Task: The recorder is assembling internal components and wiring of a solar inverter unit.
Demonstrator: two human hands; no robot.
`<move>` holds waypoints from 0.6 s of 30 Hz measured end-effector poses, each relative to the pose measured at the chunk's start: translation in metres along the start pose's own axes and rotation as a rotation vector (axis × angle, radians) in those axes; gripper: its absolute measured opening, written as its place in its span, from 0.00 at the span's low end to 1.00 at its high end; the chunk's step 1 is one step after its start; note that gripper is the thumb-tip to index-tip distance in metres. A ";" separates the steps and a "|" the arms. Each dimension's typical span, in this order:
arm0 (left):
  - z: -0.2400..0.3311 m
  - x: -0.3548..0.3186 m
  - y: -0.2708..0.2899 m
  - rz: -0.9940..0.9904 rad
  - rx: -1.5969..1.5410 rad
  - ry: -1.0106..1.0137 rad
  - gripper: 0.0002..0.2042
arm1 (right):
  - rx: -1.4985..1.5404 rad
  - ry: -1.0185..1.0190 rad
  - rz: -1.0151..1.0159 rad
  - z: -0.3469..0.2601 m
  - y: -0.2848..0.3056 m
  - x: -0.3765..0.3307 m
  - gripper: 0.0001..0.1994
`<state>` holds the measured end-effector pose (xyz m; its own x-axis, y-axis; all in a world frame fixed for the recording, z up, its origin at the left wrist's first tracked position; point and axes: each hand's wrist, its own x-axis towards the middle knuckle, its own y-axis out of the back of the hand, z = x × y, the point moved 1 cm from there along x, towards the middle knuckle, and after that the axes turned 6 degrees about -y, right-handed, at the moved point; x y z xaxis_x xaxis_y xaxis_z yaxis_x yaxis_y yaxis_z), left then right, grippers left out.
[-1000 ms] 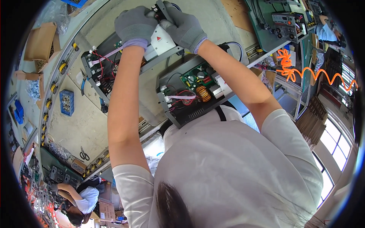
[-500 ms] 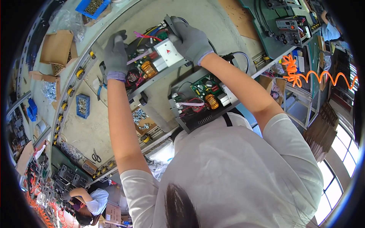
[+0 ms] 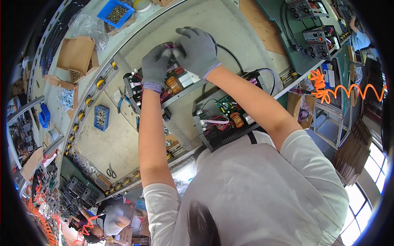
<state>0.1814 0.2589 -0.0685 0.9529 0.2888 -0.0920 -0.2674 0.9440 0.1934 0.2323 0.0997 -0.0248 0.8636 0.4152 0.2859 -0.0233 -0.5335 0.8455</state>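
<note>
My gloved left hand (image 3: pixel 156 67) and gloved right hand (image 3: pixel 195 51) meet above an open electronics chassis (image 3: pixel 186 89) on the bench. Both pinch a pink wire (image 3: pixel 168 44) between thumb and fingertips; its ends are hidden by the gloves. The right hand's outer fingers stick out to the left. Beneath the hands the chassis shows a copper-wound coil (image 3: pixel 174 85) and part of a pale metal block. Nearer to my body lies a second open chassis (image 3: pixel 223 138), with a green circuit board (image 3: pixel 225 105) and a similar coil (image 3: pixel 237 120). No hand touches it.
Left on the bench are pliers (image 3: pixel 120 101), a blue bin of small parts (image 3: pixel 101 117) and scissors (image 3: pixel 111 170). Beyond the rail stand a cardboard box (image 3: pixel 74 54) and a blue screw tray (image 3: pixel 111 9). An orange coiled hose (image 3: pixel 319 84) hangs right; a co-worker (image 3: pixel 117 219) is lower left.
My hands have come off the chassis, the left from its left end and the right from its far right part. They have come together on the pink wire. The whole view has shifted slightly.
</note>
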 end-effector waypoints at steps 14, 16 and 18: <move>0.028 0.023 -0.034 -0.039 0.993 -0.397 0.09 | 0.130 -0.341 0.108 0.029 0.015 -0.041 0.11; 0.029 0.025 -0.035 -0.059 1.045 -0.434 0.08 | 0.135 -0.438 -0.020 0.028 0.018 -0.040 0.11; 0.033 0.026 -0.037 -0.083 1.100 -0.476 0.07 | 0.146 -0.430 0.010 0.030 0.016 -0.041 0.11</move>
<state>0.2207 0.2259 -0.0454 0.9806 -0.0733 0.1818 -0.1586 0.2484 0.9556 0.2112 0.0516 -0.0364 0.9951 0.0825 0.0547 0.0118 -0.6474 0.7620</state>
